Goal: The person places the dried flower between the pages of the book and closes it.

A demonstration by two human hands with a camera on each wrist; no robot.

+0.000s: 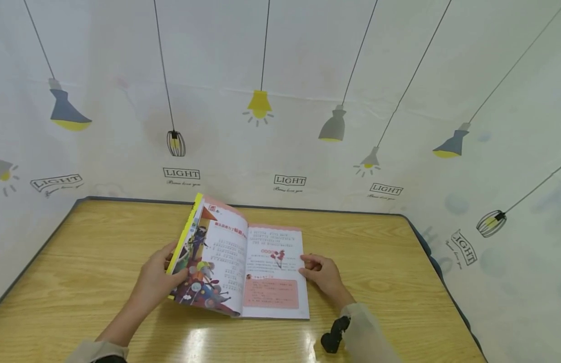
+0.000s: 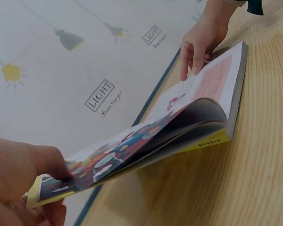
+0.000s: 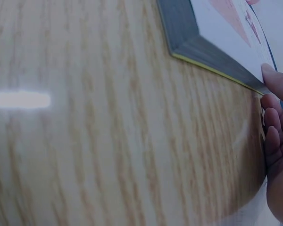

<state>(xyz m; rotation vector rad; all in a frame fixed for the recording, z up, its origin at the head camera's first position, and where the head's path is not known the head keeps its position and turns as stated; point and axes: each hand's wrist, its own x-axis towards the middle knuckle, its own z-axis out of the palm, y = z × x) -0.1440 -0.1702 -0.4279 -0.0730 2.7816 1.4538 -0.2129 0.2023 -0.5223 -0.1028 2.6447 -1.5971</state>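
An illustrated book point(image 1: 273, 262) with a yellow cover lies spread out on the wooden table. Its right part rests flat, while the left part is tilted up off the tabletop. My left hand point(image 1: 160, 275) grips the raised left side, thumb over the colourful page and fingers behind the cover. In the left wrist view the left hand point(image 2: 26, 183) holds that cover corner, and the pages bow near the spine. At the right edge of the book, my right hand point(image 1: 323, 276) pinches the page block. The right wrist view has its thumb point(image 3: 276, 82) on the page edge, fingers curled below.
The wooden table point(image 1: 380, 262) has a dark edge and meets a pale curtain point(image 1: 298, 141) printed with hanging lamps. A black strap piece point(image 1: 335, 335) sits at the right sleeve. Light glares off the tabletop in front of the book.
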